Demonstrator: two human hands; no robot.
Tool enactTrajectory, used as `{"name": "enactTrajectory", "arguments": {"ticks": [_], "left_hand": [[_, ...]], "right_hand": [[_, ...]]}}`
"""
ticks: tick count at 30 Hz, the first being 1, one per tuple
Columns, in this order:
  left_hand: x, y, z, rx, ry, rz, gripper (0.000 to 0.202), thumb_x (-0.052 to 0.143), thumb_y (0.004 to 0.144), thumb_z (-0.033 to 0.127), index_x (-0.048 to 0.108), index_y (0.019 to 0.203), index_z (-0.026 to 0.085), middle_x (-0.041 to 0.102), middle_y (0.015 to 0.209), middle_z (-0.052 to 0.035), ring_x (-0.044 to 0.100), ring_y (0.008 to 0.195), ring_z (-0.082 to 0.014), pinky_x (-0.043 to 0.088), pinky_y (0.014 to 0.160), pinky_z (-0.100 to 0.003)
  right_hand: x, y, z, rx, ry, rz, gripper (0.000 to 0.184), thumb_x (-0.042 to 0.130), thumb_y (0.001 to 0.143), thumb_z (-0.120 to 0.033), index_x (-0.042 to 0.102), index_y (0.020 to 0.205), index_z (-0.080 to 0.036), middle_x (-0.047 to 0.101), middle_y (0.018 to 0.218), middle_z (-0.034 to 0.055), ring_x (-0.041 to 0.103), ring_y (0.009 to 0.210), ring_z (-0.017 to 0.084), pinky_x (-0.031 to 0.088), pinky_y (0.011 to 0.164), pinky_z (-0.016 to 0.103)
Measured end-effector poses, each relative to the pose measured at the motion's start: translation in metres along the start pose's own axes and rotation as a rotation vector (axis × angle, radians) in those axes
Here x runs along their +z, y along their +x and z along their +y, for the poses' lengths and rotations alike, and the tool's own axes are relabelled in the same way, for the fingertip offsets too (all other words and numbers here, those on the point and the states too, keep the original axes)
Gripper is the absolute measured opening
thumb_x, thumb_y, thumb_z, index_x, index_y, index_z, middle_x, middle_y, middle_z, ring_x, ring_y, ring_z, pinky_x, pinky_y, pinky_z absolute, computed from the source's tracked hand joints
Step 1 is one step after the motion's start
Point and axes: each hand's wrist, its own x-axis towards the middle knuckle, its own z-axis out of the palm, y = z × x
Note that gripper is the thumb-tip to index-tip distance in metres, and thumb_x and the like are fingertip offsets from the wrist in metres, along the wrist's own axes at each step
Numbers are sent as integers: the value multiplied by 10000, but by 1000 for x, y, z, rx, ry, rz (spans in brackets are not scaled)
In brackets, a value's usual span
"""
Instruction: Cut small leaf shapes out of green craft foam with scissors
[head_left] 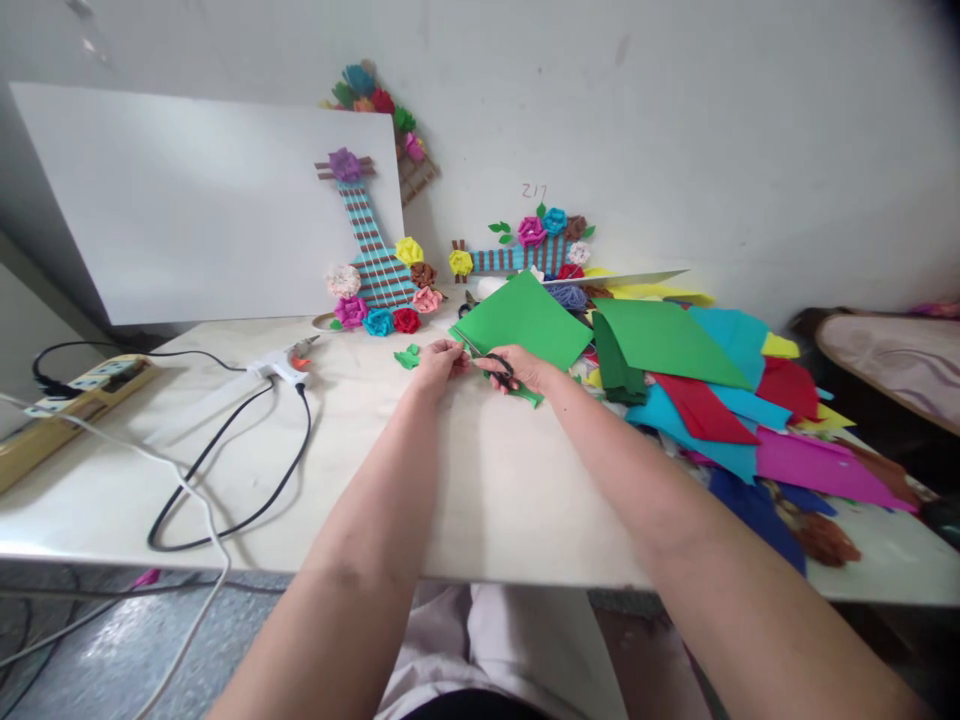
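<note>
My left hand [439,362] pinches the near corner of a green paper sheet [529,320] held above the table. My right hand [517,368] is closed around black-handled scissors [496,366] whose blades meet the sheet's edge. A small green cut-out [409,356] lies just left of my left hand. Another green scrap [529,396] sits under my right hand.
A pile of coloured paper sheets [720,400] covers the table's right side. A white glue gun [281,365] with a black cord and a power strip [82,390] lie at the left. Guitar-shaped crafts with paper flowers [379,270] lean on a white board [195,200] and the wall.
</note>
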Motion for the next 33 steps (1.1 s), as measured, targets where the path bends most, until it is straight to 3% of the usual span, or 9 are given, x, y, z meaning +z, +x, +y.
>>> {"name": "enactTrajectory", "arguments": {"ticks": [6, 10, 33], "left_hand": [[1, -3, 2, -4, -1, -21, 195, 610, 777, 146, 453, 664, 174, 547, 550, 32, 513, 474, -81, 483, 548, -232], [0, 0, 0, -7, -6, -38, 216, 642, 745, 153, 445, 657, 173, 539, 556, 20, 513, 494, -91, 485, 556, -241], [6, 1, -6, 24, -79, -78, 174, 518, 809, 94, 413, 691, 168, 568, 587, 6, 553, 524, -98, 504, 635, -272]], "right_hand": [[0, 2, 1, 10, 43, -14, 405, 633, 772, -536, 526, 778, -145, 629, 533, 24, 552, 376, 86, 267, 271, 146], [0, -1, 2, 19, 88, -3, 418, 602, 794, -545, 549, 842, -133, 633, 531, 32, 523, 356, 79, 278, 277, 149], [5, -9, 3, -1, 133, 20, 381, 573, 809, -531, 530, 791, -153, 533, 493, -40, 454, 328, 55, 242, 277, 156]]}}
